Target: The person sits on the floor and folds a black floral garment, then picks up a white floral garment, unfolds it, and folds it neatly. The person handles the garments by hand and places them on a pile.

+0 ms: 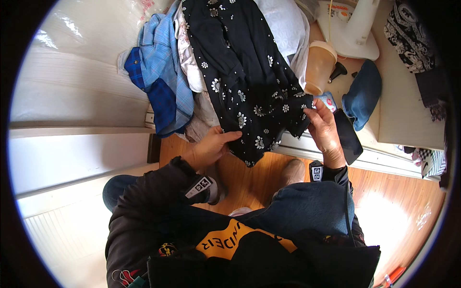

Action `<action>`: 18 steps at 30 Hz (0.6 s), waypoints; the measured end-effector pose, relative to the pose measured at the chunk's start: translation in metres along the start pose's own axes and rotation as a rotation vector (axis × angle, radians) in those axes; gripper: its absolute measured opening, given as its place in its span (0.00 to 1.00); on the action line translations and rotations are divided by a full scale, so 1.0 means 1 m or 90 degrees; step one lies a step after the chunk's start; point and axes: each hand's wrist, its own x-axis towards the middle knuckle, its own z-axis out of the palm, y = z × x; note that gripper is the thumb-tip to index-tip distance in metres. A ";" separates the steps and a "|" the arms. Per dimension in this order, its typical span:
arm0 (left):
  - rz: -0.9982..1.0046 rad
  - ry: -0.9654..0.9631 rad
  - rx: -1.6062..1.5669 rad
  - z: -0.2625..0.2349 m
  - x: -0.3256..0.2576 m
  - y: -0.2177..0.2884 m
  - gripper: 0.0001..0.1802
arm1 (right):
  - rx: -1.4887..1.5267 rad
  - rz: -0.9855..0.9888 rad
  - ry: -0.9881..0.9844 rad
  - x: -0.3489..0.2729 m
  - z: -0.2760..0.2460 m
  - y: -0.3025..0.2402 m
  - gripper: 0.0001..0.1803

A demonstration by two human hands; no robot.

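A black garment with white flower prints [249, 91] lies spread over a heap of clothes, its lower end hanging toward me. My left hand [211, 146] is closed on its near left edge, thumb on top of the cloth. On the right, my right hand [321, 125] pinches a corner of the same garment, which looks like a sleeve end or hem. Under and left of it are a light blue checked shirt [161, 36], a dark blue plaid cloth [162, 103] and pale fabric. A white cloth [286, 29] shows to its right.
Beyond my right hand stand a tan plastic bin [320, 67] and a white appliance base [353, 36]. Folded denim [363, 93] and a black flat object [347, 137] lie nearby. Patterned clothes [408, 36] are at the far right. Wooden floor [247, 185] shows below.
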 end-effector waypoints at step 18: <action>0.526 0.024 0.124 -0.029 0.045 0.125 0.24 | -0.477 -0.249 -0.273 0.135 0.018 -0.046 0.36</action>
